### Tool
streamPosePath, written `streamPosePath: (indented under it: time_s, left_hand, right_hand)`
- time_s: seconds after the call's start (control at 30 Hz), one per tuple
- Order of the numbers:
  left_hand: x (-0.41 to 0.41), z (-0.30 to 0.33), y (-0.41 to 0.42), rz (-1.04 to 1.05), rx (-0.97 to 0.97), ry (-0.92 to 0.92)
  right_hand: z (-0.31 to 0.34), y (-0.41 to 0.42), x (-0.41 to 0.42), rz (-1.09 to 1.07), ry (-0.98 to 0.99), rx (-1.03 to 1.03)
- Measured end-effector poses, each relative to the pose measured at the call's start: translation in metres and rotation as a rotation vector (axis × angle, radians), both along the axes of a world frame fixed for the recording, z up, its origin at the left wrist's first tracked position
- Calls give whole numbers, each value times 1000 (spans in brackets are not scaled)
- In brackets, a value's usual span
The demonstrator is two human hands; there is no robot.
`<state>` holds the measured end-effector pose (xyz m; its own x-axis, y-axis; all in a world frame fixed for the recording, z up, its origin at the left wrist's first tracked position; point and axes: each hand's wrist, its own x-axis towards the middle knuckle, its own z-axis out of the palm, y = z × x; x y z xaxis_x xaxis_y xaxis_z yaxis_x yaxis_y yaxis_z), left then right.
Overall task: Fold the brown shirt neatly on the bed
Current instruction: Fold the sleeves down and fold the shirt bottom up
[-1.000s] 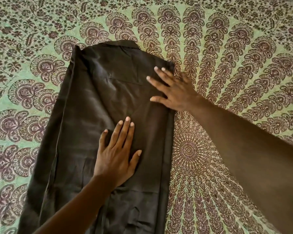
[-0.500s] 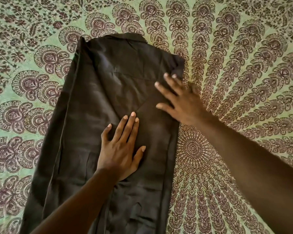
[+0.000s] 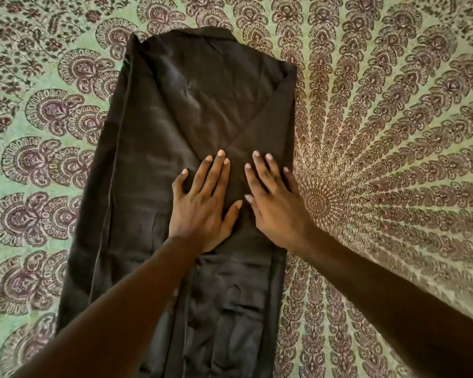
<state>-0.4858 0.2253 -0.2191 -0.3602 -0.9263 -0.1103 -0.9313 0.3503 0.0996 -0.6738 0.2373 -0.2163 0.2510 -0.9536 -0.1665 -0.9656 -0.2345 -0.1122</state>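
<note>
Left hand [image 3: 202,211] flat, fingers [image 3: 216,173] spread, right hand [image 3: 276,208] flat beside it, forearms extended

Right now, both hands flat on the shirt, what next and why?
Probably grip the collar end and fold it down toward you. The shirt is already a narrow strip on the bed, and the left hand and right hand lie flat mid-strip.

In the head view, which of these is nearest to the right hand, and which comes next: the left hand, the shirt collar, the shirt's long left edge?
Measured from the right hand, which rests flat on the brown shirt:
1. left hand: just beside it, thumbs almost touching.
2. long left edge: across the shirt, toward the green bedspread.
3. collar: at the shirt's top end, farthest away.
</note>
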Motion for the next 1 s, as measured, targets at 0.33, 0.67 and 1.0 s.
streamPosePath:
  time_s: [0.33,0.67,1.0]
  left_hand:
    - [17,32,12,-27,-25,276]
    - [71,27,80,-435,410,-88]
    - [65,37,81,-440,482,-183]
  right_hand:
    - [-2,93,31,-22,-15,23]
    - [2,125,45,-113,99,-12]
    - [13,255,88,-28,28,139]
